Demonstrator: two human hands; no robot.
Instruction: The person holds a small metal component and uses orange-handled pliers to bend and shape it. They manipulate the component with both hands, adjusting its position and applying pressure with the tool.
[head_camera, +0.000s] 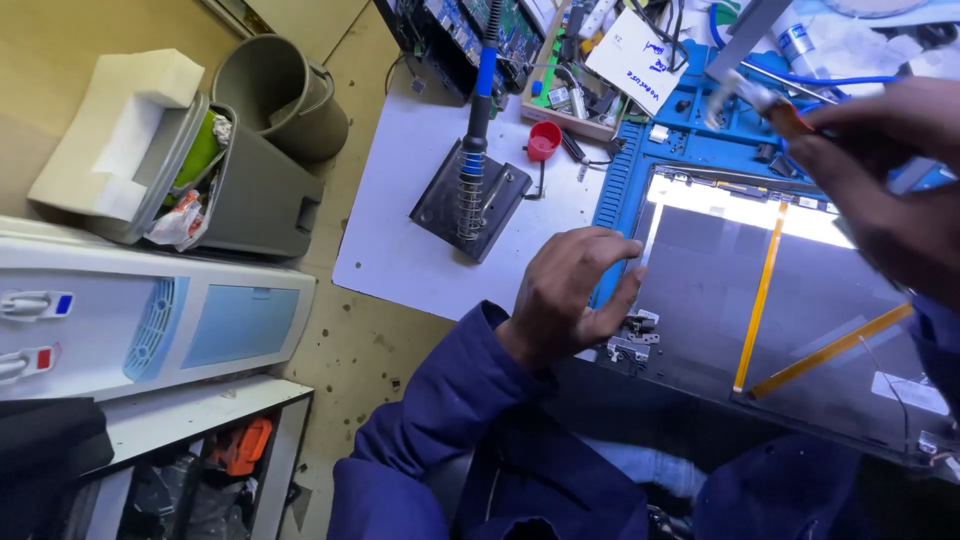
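Head view: at centre frame, the person's left hand (572, 290) rests spread and empty on the corner of an opened laptop lid panel (790, 330), lower right, beside its hinge (630, 338). The right hand (880, 190), upper right, grips a blurred tool (745, 95). Pressing steadily near the hinge would likely keep the panel from shifting. Upper left, a grey bin (250, 195) holds wrappers and foam.

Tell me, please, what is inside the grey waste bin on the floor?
The waste bin shows a green item and crumpled wrappers at its opening. A white foam piece covers the rest, so deeper contents are hidden.
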